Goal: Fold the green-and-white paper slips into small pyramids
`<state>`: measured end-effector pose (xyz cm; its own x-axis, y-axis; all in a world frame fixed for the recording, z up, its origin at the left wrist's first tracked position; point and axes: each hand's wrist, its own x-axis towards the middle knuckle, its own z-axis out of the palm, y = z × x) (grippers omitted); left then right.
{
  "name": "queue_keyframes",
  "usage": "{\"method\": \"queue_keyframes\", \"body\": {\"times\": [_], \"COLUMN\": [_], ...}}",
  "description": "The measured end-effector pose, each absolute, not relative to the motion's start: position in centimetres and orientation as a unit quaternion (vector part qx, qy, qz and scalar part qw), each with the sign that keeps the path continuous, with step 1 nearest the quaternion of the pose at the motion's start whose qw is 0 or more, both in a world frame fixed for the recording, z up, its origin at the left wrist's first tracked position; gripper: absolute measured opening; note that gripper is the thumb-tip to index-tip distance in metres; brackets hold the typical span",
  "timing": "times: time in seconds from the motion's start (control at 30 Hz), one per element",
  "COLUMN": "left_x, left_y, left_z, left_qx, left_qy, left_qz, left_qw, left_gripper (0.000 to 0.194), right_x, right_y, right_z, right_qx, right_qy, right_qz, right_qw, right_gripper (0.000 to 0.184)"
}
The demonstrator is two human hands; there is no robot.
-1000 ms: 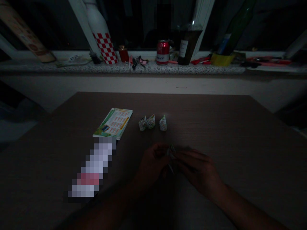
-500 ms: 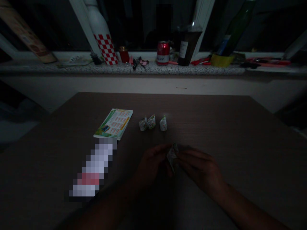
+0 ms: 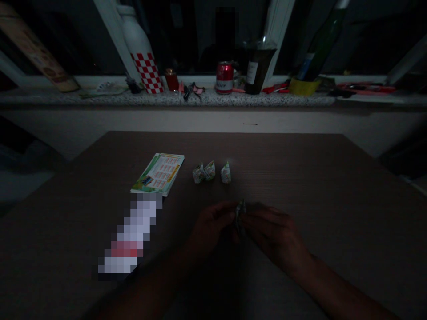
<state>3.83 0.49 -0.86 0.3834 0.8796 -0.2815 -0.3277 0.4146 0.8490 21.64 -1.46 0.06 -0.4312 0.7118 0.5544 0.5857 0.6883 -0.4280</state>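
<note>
While the cards (image 3: 158, 173) lie leftmost on the surface (image 3: 293, 164), three folded pieces (image 3: 210, 170) sit near them; the left hand (image 3: 210, 224) pinches a fourth, the paper (image 3: 240, 211), against the right hand's (image 3: 276, 231) grasping fingers. Half a second ago it looked broader; now narrower, so shaping seems unfinished.
</note>
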Motion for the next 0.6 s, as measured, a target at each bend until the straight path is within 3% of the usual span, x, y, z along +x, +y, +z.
{"method": "queue_keyframes", "body": {"times": [0.17, 0.33, 0.43, 0.6], "left_x": [3.9, 3.1, 2.6, 3.6], "left_y": [0.5, 1.2, 2.3, 5.0], "left_z": [-0.1, 1.0, 1.3, 1.3], "left_qx": [0.345, 0.405, 0.534, 0.754], "left_qy": [0.384, 0.439, 0.505, 0.524], "left_qz": [0.411, 0.400, 0.381, 0.331], "left_qw": [0.752, 0.695, 0.561, 0.216], "left_gripper": [0.033, 0.037, 0.036, 0.041], "right_x": [21.2, 21.7, 22.5, 22.9], "right_y": [-1.2, 0.7, 3.7, 9.8], "right_z": [1.1, 2.5, 2.5, 0.5], "right_qx": [-0.389, -0.435, -0.480, -0.514], "right_qy": [-0.849, -0.802, -0.747, -0.699], "right_qz": [0.087, 0.201, 0.273, 0.318], "right_qw": [0.346, 0.356, 0.370, 0.382], "right_gripper": [0.022, 0.021, 0.020, 0.035]}}
